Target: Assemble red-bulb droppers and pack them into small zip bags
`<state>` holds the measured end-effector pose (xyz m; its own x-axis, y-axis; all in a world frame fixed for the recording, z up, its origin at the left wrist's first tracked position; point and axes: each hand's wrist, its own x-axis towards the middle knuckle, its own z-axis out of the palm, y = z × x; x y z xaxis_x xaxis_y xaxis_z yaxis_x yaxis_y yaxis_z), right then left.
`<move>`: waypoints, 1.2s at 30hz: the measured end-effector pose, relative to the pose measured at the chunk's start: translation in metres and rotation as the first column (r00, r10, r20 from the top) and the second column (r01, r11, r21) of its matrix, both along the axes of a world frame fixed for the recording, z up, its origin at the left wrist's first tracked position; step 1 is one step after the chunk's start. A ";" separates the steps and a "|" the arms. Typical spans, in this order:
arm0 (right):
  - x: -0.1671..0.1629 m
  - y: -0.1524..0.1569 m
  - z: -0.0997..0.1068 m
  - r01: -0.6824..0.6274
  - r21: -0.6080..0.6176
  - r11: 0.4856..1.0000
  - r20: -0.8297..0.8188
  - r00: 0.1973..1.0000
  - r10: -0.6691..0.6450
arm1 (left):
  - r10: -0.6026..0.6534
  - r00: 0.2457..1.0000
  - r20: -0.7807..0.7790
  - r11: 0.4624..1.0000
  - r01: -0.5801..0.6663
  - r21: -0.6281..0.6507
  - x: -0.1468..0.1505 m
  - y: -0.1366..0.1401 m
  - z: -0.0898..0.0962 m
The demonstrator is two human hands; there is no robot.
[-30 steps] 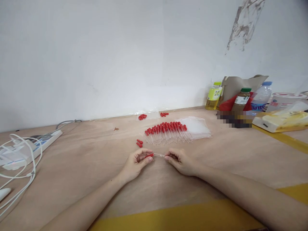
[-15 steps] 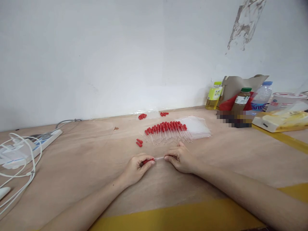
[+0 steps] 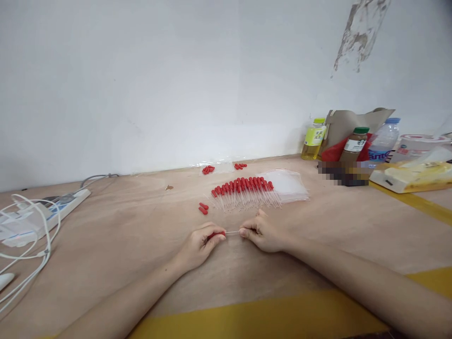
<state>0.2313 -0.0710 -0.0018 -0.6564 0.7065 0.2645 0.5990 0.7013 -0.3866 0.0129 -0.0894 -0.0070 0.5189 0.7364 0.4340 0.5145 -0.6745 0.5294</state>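
Note:
Between the fingers of my left hand (image 3: 202,244) is a red rubber bulb (image 3: 219,233), pinched near its open end. A thin clear glass tube (image 3: 232,232) runs from the bulb's mouth to my right hand (image 3: 263,231), whose thumb and fingers are closed on its other end. Together they look like a dropper held level above the table. Just beyond lies a fanned row of droppers (image 3: 243,185), red bulbs away from me and clear tubes toward me. Two loose red bulbs (image 3: 203,208) rest at the row's left.
Small piles of red bulbs (image 3: 208,170) lie by the wall, near clear plastic bags (image 3: 287,183). A power strip (image 3: 76,197) with white cables (image 3: 45,226) occupies the left. Bottles (image 3: 355,145) and a tissue pack (image 3: 413,176) stand at right.
Both hands keep their hold on the bulb and the tube. The hands and the things on the table have shifted only very slightly in view.

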 end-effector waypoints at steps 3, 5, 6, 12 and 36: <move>0.001 0.002 0.002 -0.002 0.042 0.999 0.027 1.000 0.001 | 0.020 1.000 0.023 0.999 -0.019 -0.038 0.000 0.001 0.000; 0.001 0.002 0.003 0.026 0.111 0.993 0.051 0.998 -0.032 | 0.030 1.000 -0.004 0.999 -0.030 -0.045 0.000 0.001 -0.001; 0.000 0.001 0.003 0.039 0.138 0.990 0.055 0.997 -0.047 | 0.031 0.999 -0.017 0.999 -0.032 -0.039 0.000 0.001 -0.001; -0.006 -0.006 -0.002 0.029 0.087 0.996 0.013 0.999 -0.030 | -0.010 0.998 -0.064 0.999 0.014 0.050 0.001 -0.001 -0.001; -0.002 0.000 0.000 0.116 -0.167 0.979 -0.309 0.937 -0.164 | 0.281 0.959 0.044 0.941 -0.285 0.185 -0.031 0.028 0.002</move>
<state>0.2291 -0.0714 -0.0014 -0.4455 0.8313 0.3324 0.5152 0.5417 -0.6642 -0.0178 -0.0616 -0.0050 0.2924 0.7561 0.5855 0.6909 -0.5904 0.4174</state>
